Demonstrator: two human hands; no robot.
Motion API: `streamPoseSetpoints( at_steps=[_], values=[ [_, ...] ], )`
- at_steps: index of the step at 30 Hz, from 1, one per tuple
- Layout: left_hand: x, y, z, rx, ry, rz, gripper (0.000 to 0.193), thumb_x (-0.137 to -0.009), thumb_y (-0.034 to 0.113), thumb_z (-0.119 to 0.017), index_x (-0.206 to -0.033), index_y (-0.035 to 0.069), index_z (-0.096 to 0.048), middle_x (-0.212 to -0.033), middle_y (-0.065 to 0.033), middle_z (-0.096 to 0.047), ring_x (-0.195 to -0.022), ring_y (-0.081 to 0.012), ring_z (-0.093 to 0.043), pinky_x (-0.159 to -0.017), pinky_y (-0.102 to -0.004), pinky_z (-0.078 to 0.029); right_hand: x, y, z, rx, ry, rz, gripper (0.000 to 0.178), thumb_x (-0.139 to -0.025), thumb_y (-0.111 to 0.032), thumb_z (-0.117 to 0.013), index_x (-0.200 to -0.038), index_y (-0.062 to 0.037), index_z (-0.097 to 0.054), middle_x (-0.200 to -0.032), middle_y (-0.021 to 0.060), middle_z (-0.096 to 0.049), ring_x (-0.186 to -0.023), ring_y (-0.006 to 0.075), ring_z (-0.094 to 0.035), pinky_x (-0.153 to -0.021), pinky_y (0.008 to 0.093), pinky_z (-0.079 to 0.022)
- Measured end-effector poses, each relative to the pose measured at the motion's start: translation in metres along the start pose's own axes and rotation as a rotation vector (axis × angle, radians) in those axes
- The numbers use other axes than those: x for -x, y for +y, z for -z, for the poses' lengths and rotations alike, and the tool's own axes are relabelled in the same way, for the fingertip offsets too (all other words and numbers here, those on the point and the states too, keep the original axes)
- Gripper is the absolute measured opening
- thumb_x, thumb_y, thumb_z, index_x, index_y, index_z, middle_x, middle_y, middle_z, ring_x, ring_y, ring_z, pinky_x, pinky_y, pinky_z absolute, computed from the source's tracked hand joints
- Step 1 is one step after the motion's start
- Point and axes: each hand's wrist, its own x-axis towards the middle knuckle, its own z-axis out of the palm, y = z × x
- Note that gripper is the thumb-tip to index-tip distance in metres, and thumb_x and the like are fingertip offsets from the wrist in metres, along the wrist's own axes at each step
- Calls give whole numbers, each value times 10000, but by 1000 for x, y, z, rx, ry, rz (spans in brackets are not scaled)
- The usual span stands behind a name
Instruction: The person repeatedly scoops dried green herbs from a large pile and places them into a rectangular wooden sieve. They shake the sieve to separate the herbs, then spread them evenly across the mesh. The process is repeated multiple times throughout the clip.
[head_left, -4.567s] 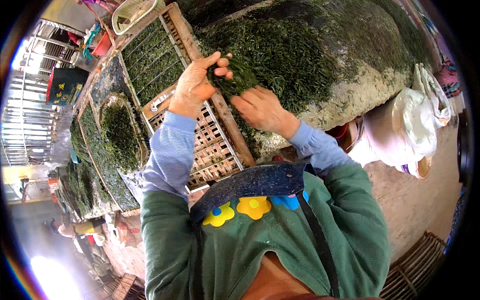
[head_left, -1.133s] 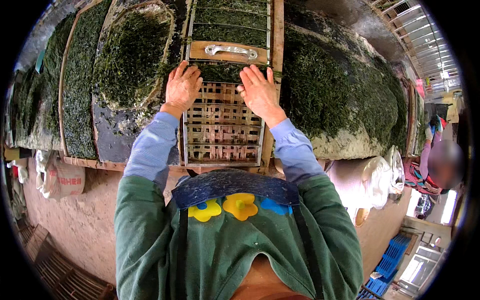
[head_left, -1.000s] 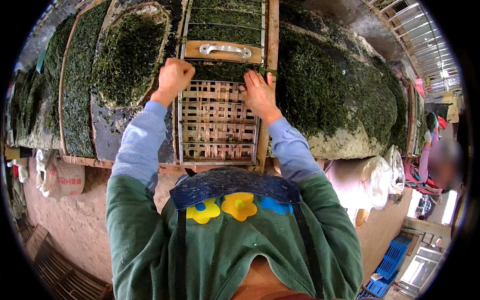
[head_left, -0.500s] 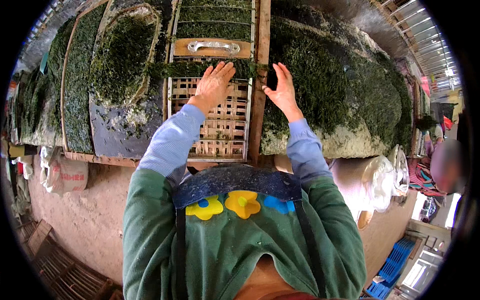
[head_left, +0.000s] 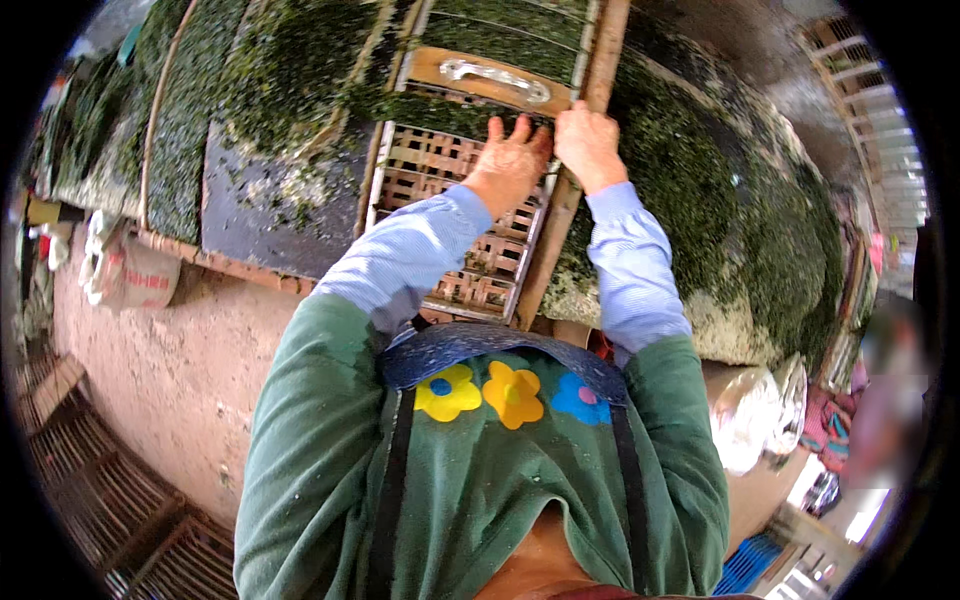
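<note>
A wooden bar with a silver metal handle [head_left: 495, 82] lies across a long slatted frame. Below the bar runs a band of dark green leafy strands [head_left: 435, 112] above the open woven lattice [head_left: 425, 160]. On the right end of this band rests my left hand [head_left: 508, 165], fingers spread and pointing away from me. Beside it my right hand [head_left: 588, 145] is closed with knuckles up, at the frame's right edge by the wooden rail [head_left: 556, 240]. Its fingertips are hidden, so what it grips cannot be seen.
Large heaps of green strands flank the frame, one heap on the right [head_left: 680, 190] and one on the left [head_left: 290, 85]. A dark board [head_left: 280, 225] lies at left. White sacks stand below the table edge, and slatted racks [head_left: 110, 480] are at lower left.
My right hand has moved left from the edge of the right heap to the rail and closed. My left hand has slid toward the right end of the band. The whole view has tilted.
</note>
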Motion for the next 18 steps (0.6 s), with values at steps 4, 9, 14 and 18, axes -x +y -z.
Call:
streamPoseSetpoints(
  at_steps=[4, 9, 14, 18],
  values=[
    [5, -7, -6, -4, -26, -38, 554, -887, 146, -465, -1413, 107, -295, -1496, -59, -199, -1381, -304, -154, -1056, -586, -218, 19, 21, -25, -141, 293, 152, 106, -743, -94, -606, -782, -20, -671, -953, 118, -599, -937, 320, -579, -767, 384, -504],
    [5, -12, 0, 21, -41, -44, 559, -880, 152, -483, -1408, 105, -306, -1496, -73, -196, -1381, -317, -144, -1054, -595, -211, 36, 18, -41, -331, 442, 26, 165, -754, -134, -588, -872, -59, -675, -983, 124, -643, -946, 282, -604, -758, 390, -515],
    [8, -10, 13, 4, -179, -87, 513, -907, 192, -470, -1397, 124, -337, -1473, -64, -263, -1387, -319, -119, -1074, -616, -139, -2, -20, 36, -423, 61, 184, 166, -742, -137, -554, -761, -14, -663, -714, 197, -622, -730, 333, -637, -658, 419, -527],
    [9, -15, 4, 31, -109, -78, 496, -909, 225, -458, -1384, 119, -358, -1467, -71, -278, -1377, -316, -169, -1059, -645, -135, -8, -38, 86, -927, 217, 326, 360, -787, -14, -620, -1141, -74, -588, -1086, 107, -629, -814, 170, -652, -722, 267, -559]
  ],
)
